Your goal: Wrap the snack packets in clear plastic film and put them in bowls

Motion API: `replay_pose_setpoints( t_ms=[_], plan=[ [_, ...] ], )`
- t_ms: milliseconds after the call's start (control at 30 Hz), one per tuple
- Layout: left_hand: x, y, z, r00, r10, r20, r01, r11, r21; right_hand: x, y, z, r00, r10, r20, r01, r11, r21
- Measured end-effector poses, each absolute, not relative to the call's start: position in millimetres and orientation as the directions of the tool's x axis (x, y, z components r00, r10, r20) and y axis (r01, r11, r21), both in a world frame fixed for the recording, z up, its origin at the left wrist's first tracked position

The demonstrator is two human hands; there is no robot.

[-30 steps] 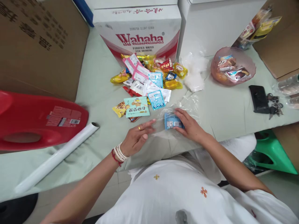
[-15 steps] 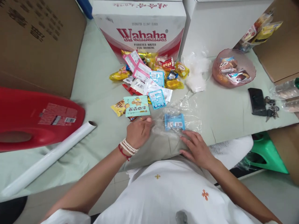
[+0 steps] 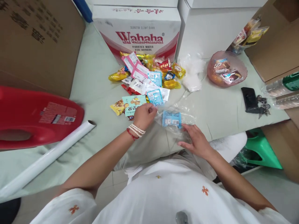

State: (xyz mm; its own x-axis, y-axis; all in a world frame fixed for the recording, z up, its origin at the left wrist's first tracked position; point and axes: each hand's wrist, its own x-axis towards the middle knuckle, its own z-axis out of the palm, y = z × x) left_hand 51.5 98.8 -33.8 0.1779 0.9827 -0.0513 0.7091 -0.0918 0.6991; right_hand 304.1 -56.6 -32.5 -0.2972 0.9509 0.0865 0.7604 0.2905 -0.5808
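Note:
A clear plastic bag [image 3: 188, 117] lies at the near side of the table with a small blue snack packet [image 3: 171, 119] inside it. My left hand [image 3: 145, 116] is closed in a pinch on the bag's left end and hides the lower right part of a mint-green snack packet [image 3: 133, 101]. To the right, my right hand [image 3: 196, 140] has its fingers apart, with the fingertips at the bag's edge beside the blue packet. Beyond my left hand is a heap of wrapped snacks and sachets [image 3: 141, 73], in yellow, pink, white, red and blue.
A Wahaha carton [image 3: 140, 31] stands behind the heap. Stacked clear bags [image 3: 192, 73] and a pink glass bowl [image 3: 211, 67] of snacks lie to the right, then a black pouch with keys [image 3: 251, 99]. A red jug [image 3: 35, 116] and white roll [image 3: 51, 155] are at left.
My left hand has moved forward and to the right, drawing the bag's left end and now covering part of the mint-green packet. My right hand stays by the bag. The view has shifted slightly.

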Motion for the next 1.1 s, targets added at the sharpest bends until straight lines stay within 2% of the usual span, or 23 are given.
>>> replay_pose_setpoints(
  t_ms=[100,200,300,367,400,500,633,733,833,900,1000,1100],
  plan=[
    [43,97,-38,0.049,0.998,-0.049,0.661,0.005,0.750,296,-48,-31,-0.313,0.947,0.077,0.773,0.301,-0.559],
    [34,93,-44,-0.068,0.997,-0.047,0.667,0.080,0.741,293,-39,-24,-0.319,0.938,0.137,0.770,0.340,-0.540],
    [26,90,-50,-0.069,0.982,0.176,0.724,-0.072,0.686,300,-23,-12,-0.354,0.918,0.181,0.712,0.390,-0.585],
    [21,88,-52,0.066,0.946,0.316,0.745,-0.257,0.615,308,-7,-3,-0.381,0.911,0.156,0.689,0.392,-0.610],
    [18,87,-52,0.157,0.927,0.342,0.733,-0.341,0.589,312,2,0,-0.388,0.912,0.132,0.692,0.383,-0.612],
    [9,81,-50,0.372,0.885,0.279,0.635,-0.462,0.619,320,32,4,-0.378,0.925,0.041,0.725,0.323,-0.609],
    [3,72,-44,0.495,0.841,0.217,0.539,-0.494,0.683,322,63,-3,-0.309,0.947,-0.087,0.724,0.175,-0.667],
    [6,72,-45,0.467,0.859,0.209,0.605,-0.483,0.634,322,74,-14,-0.271,0.948,-0.168,0.701,0.075,-0.709],
    [11,81,-51,0.349,0.925,0.151,0.699,-0.364,0.616,327,79,-25,-0.243,0.940,-0.238,0.686,-0.007,-0.727],
    [14,90,-53,0.259,0.953,0.158,0.746,-0.301,0.593,333,82,-28,-0.241,0.928,-0.286,0.726,-0.024,-0.687],
    [18,98,-49,0.140,0.957,0.256,0.806,-0.260,0.531,343,88,-21,-0.241,0.915,-0.324,0.859,0.045,-0.511],
    [20,93,-35,0.041,0.928,0.370,0.837,-0.234,0.495,344,101,-9,-0.231,0.957,-0.175,0.929,0.164,-0.332]
  ],
)
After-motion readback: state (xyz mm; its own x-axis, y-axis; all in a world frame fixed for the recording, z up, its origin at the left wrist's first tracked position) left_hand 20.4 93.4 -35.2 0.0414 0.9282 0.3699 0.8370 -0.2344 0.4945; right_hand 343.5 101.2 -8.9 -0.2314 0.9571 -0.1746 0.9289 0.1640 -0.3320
